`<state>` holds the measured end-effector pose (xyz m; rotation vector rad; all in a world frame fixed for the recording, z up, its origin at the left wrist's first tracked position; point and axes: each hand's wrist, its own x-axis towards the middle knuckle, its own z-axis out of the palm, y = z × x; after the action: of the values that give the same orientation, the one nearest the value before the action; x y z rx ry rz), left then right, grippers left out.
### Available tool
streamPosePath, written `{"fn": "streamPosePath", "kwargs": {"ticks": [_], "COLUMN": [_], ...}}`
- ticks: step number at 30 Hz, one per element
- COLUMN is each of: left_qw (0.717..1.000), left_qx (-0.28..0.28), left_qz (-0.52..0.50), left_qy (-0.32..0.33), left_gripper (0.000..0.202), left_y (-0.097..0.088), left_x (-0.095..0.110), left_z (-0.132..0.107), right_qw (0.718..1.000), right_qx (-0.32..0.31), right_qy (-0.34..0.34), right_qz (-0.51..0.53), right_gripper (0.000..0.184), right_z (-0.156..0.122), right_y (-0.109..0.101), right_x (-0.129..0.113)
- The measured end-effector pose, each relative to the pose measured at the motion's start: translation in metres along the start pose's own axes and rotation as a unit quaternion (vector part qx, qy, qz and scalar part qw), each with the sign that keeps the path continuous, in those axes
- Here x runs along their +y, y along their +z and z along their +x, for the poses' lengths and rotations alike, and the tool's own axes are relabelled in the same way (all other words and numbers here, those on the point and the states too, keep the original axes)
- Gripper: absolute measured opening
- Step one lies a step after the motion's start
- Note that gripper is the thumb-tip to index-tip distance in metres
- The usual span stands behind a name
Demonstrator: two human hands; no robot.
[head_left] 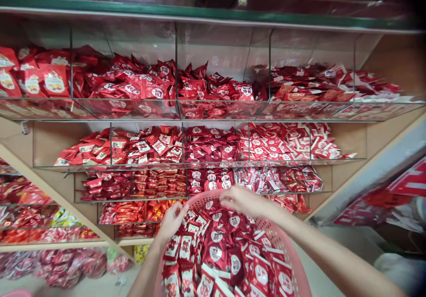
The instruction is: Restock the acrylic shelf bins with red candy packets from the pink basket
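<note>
A round pink plastic basket (199, 196) with a perforated wall is full of small red candy packets (215, 252), many with white labels and dark printed characters. My left hand (172, 219) is closed on the rim at the basket's back left, thumb toward the packets. Above the packets at the back rim, my right hand (238, 200) has its fingers bent down and drawn together. Whether a packet or the rim lies in those fingers is hidden. Right behind the basket are the lower shelf compartments with similar packets (211, 179).
Glass-fronted shelves (213, 111) divided into compartments hold heaps of red packets. A thick glass edge (213, 15) crosses the top. Slanted wooden panels (49, 186) frame the left side. Bagged goods (60, 266) lie on the floor at lower left, and a red sign (409, 177) is at right.
</note>
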<state>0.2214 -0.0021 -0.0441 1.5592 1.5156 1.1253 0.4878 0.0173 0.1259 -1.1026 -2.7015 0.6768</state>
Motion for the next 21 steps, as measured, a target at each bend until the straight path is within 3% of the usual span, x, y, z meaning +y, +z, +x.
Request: {"fn": "streamPosePath", "kwargs": {"ticks": [3,5,8,12,18,21], "left_qw": [1.000,1.000,1.000,1.000,1.000,1.000], "left_qx": [0.002,0.002,0.003,0.009,0.001,0.001], "left_qz": [0.008,0.011,0.008,0.005,0.011,0.008], "left_qy": [0.000,0.002,0.004,0.006,0.002,0.001], "left_gripper": [0.035,0.036,0.036,0.037,0.039,0.039], "left_y": [0.000,0.000,0.000,0.000,-0.001,-0.001], "left_x": [0.000,0.000,-0.001,-0.002,0.001,0.003], "left_z": [0.001,0.001,0.001,0.001,0.001,0.001], "right_qw": [0.986,0.974,0.977,0.984,0.975,0.957], "right_qx": [0.165,0.223,0.188,0.123,0.168,0.274], "right_qy": [-0.012,0.026,0.080,0.092,0.087,0.056], "right_qz": [-0.012,-0.040,-0.067,-0.086,-0.117,-0.071], "right_gripper": [0.021,0.016,0.015,0.009,0.016,0.015], "right_z": [0.027,0.046,0.068,0.085,0.085,0.075], "right_y": [-0.045,-0.067,-0.083,-0.084,-0.079,-0.084], "right_x": [-0.001,0.005,0.021,0.043,0.054,0.042]}}
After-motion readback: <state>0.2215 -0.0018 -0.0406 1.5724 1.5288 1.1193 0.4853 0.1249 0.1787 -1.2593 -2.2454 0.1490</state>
